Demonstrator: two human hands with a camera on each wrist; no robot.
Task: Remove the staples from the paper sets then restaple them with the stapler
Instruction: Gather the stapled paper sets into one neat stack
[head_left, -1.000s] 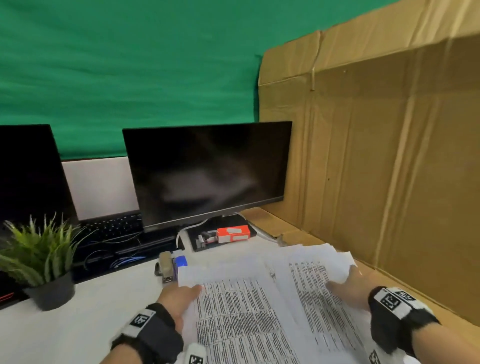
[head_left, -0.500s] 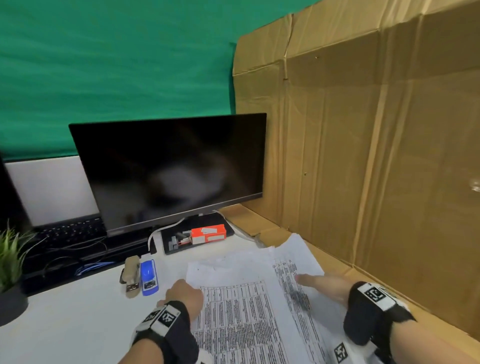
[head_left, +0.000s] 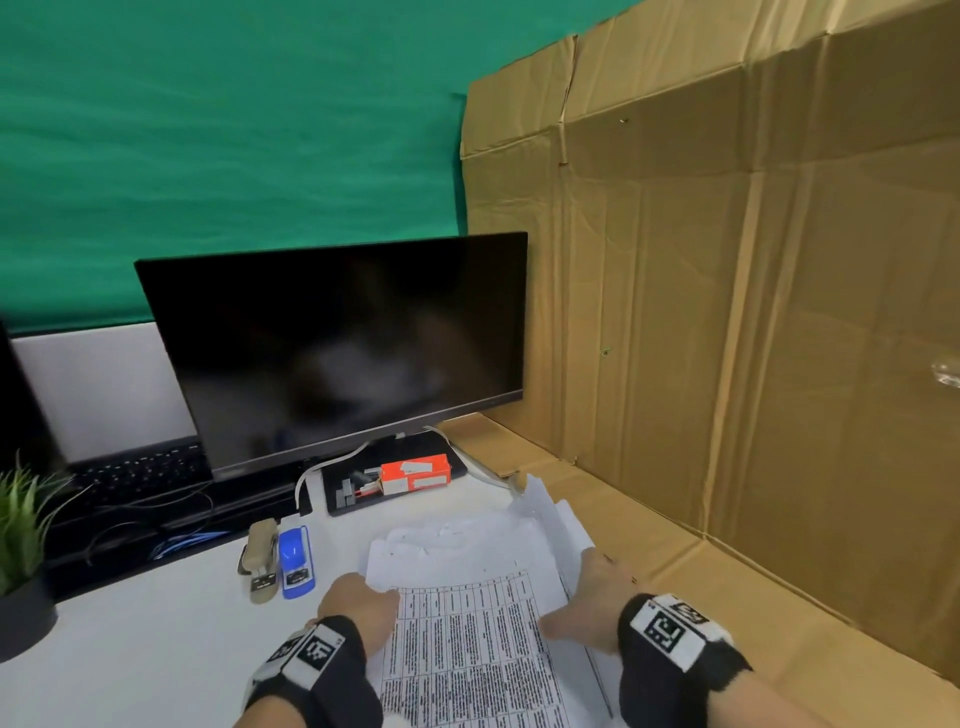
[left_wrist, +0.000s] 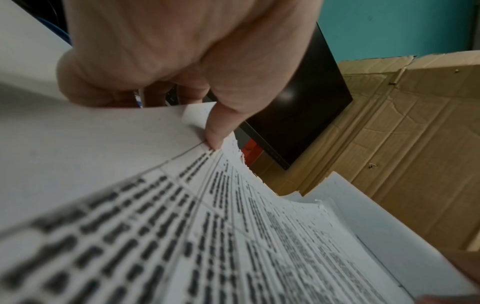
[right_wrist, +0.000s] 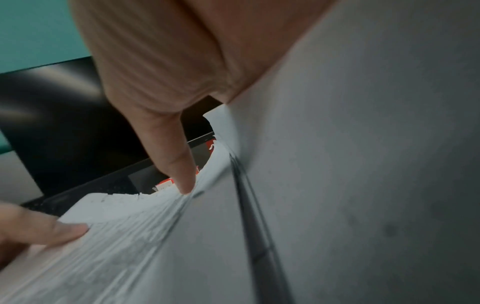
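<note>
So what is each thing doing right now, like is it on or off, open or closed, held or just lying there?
Paper stack: lying on the desk, held at both sides.
Left hand: grips the stack's left edge.
Right hand: grips the stack's right edge.
Blue stapler: closed, lying untouched.
Beige stapler: lying beside the blue one, untouched.
Monitor: screen dark.
Orange staple box: open at its left end.

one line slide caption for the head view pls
Both hands, left hand and right hand, gather the printed paper stack beside a blue stapler.
</note>
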